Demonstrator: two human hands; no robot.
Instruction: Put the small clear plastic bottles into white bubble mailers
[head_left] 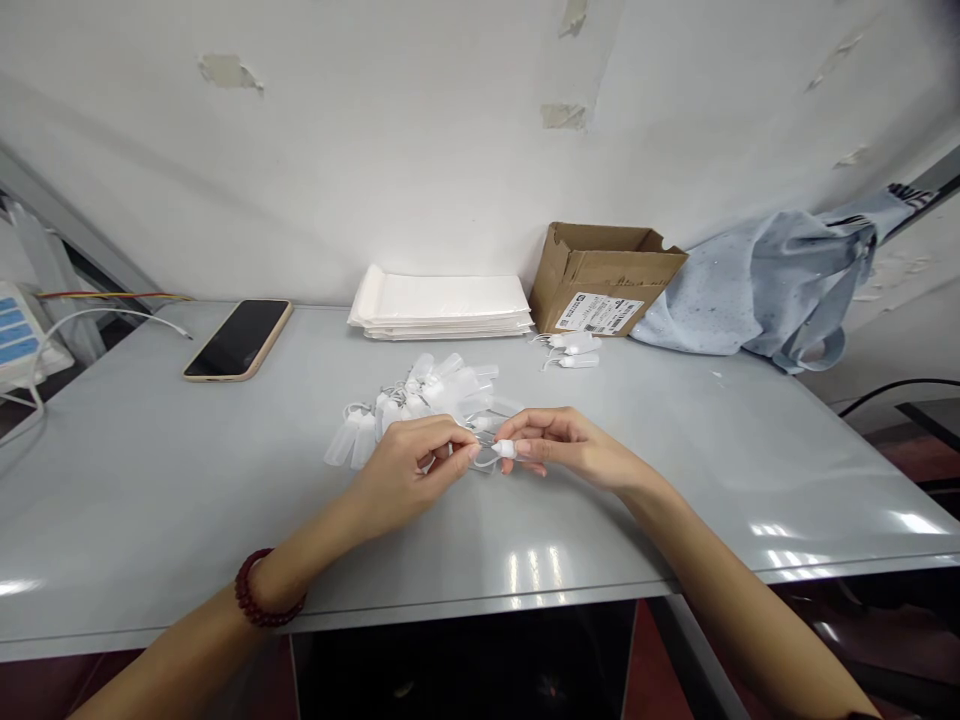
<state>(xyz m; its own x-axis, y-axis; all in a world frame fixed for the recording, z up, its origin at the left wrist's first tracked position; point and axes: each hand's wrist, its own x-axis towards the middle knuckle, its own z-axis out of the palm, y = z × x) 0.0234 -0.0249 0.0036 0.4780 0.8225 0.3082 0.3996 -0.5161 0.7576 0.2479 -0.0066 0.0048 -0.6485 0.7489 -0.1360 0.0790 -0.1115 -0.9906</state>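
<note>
Beyond my fingers, on the grey surface [300, 420], lies a loose pile of small translucent bottles [442, 385]; my left hand hides its near edge. Three more bottles [579, 350] lie in front of the cardboard box [607, 285], which stands between a stack of white packets [446, 302] and some light blue cloth [705, 290]. A dark-screened phone [238, 340] lies off to the left. My right fingers [536, 452] pinch a white-capped bottle [507, 449], its tip pointing left, near the pile. My left fingers [446, 434] are pressed together just beside that tip; what's between them is too small to tell.
</note>
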